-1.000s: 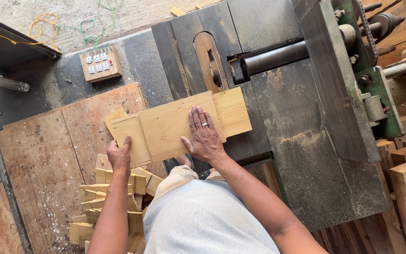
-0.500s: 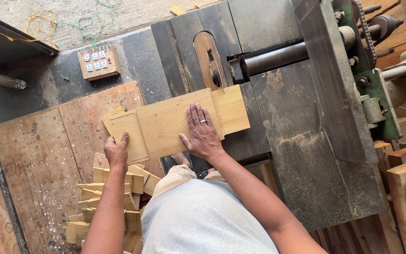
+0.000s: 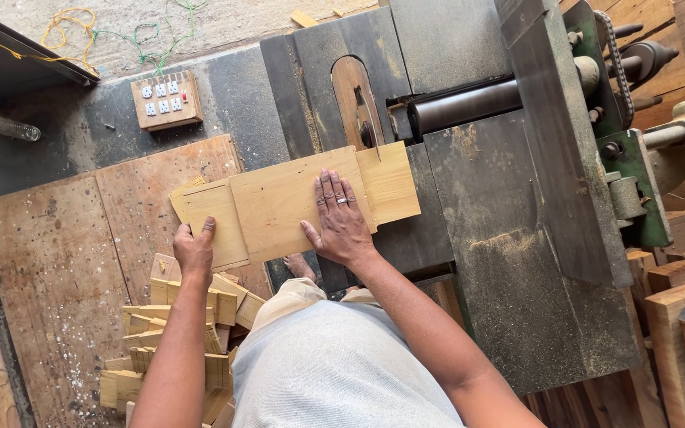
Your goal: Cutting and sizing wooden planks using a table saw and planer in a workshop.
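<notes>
One big machine fills most of what I can see from here: a grey steel saw table [image 3: 477, 238], dusted with sawdust, with a wooden insert [image 3: 352, 99] set into its top where the blade [image 3: 369, 135] comes up through a slot. A dark roller [image 3: 461, 107] lies across the table behind the blade, and green-painted ironwork with a chain [image 3: 636, 158] stands on the far side.

Next in size is the worn plywood side bench [image 3: 81, 261], butted against the table so that long pieces stay level as they overhang.

The pale board [image 3: 295, 202] lies flat across both surfaces, its far end at the blade, which looks to have entered it along a thin cut line. The right hand [image 3: 338, 222] is spread open, palm down, all fingers flat on the board just beside the cut; I judge that it presses the wood down and keeps it square. The left hand [image 3: 194, 250] grips the board's near edge at the other end, thumb on top and fingers curled under, out of my sight, likely to steady and feed it.

Below the bench a loose heap of small cut wooden blocks [image 3: 176, 333] lies on the floor rather than in any bin. I see no container here. A wooden switch box [image 3: 166, 99] sits beyond the bench, with thin wires [image 3: 65, 24] trailing behind.
</notes>
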